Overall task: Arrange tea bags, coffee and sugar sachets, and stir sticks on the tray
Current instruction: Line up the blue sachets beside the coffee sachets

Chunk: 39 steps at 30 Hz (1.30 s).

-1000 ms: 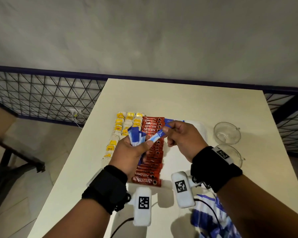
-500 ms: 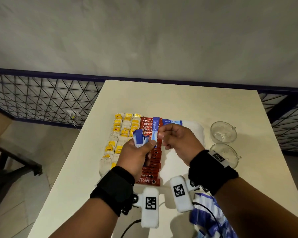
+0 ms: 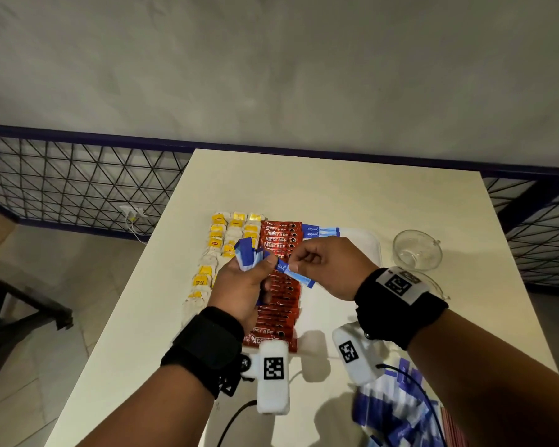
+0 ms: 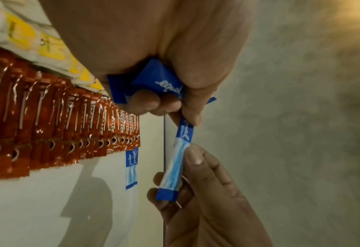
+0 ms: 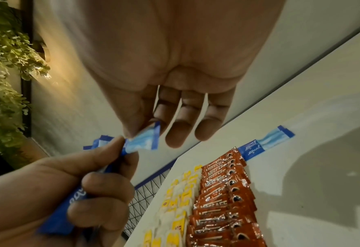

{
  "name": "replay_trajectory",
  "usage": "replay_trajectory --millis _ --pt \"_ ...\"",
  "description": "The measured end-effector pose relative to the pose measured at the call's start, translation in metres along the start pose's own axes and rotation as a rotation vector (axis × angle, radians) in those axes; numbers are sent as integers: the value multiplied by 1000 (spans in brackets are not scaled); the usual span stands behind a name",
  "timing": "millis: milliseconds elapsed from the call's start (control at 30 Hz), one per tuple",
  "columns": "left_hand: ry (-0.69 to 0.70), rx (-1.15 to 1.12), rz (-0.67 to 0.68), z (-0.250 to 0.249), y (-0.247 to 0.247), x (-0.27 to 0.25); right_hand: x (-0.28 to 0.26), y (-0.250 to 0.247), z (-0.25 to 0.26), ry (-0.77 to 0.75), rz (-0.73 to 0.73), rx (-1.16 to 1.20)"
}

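Two fingertips of right hand (image 3: 328, 267), thumb and forefinger, pinch one blue sachet (image 3: 296, 275) by pale end; other end still under left thumb. Left hand (image 3: 242, 287) clenched round bundle of blue sachets (image 3: 247, 254), count hidden by fist. Both above white tray (image 3: 373, 250): red coffee sachets (image 3: 279, 304) in overlapping column, tea bags (image 3: 221, 240) left of it, two laid blue sachets (image 3: 318, 230) at far end. Glass cups (image 3: 417, 250) right of tray, nearer one half hidden by wrist.

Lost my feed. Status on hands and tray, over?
Left hand grips blue sachet bundle. Right hand pinches one sachet from it. Two sugars on tray. Nothing blocking.
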<state>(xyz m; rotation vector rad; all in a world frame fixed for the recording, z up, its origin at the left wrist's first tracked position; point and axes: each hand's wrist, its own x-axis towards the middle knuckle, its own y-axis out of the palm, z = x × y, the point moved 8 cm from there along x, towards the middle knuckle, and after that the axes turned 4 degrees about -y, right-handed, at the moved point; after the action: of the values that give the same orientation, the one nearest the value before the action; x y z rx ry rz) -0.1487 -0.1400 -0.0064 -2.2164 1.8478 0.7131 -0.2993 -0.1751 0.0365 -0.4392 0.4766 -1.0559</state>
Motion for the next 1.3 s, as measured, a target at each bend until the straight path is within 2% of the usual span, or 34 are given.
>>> replay_trajectory --millis 100,233,400,733,1100,1300 --pt "-14 19 -44 10 -8 4 12 -13 -9 25 3 -155" --pt "-22 80 -60 18 -28 6 44 -49 -53 161 -54 -471" --pt "-13 105 -65 17 -42 5 76 -49 -87 259 83 -708" --pt "-24 134 -71 15 -62 17 107 -27 -117 333 153 -728" --pt "-36 150 -57 24 -65 20 111 -27 -117 330 88 -697" --pt "-32 141 -55 25 -65 19 114 -23 -117 315 107 -744"
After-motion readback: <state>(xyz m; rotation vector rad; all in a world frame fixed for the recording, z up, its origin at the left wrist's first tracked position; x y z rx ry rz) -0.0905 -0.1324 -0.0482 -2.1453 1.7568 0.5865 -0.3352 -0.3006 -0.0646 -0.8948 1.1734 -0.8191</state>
